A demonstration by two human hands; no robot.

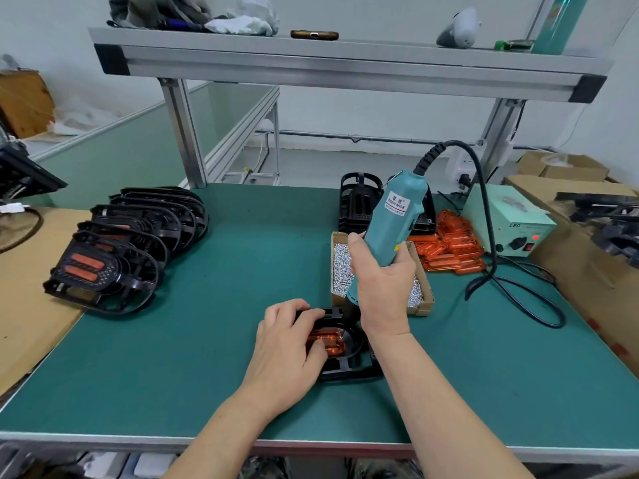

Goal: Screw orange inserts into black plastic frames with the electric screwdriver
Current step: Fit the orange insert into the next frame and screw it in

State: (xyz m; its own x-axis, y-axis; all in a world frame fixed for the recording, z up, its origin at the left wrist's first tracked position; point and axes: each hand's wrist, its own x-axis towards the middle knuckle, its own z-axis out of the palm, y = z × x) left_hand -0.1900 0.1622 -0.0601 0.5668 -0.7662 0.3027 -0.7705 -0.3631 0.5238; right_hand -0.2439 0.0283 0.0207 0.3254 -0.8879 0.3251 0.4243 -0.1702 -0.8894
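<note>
In the head view, the left hand [288,344] lay over the black frame [349,369] near the middle of the worktop's [207,340] front edge, its grip curled over the frame's far rim with the thumb on the orange insert [328,340], apparently to keep the insert seated for screwing. The right hand [380,281] had its grip wrapped round the electric screwdriver [394,216], tilted with its nose down toward the insert. The box of screws [340,267] sat just behind the frame, probably for quick reach.
</note>
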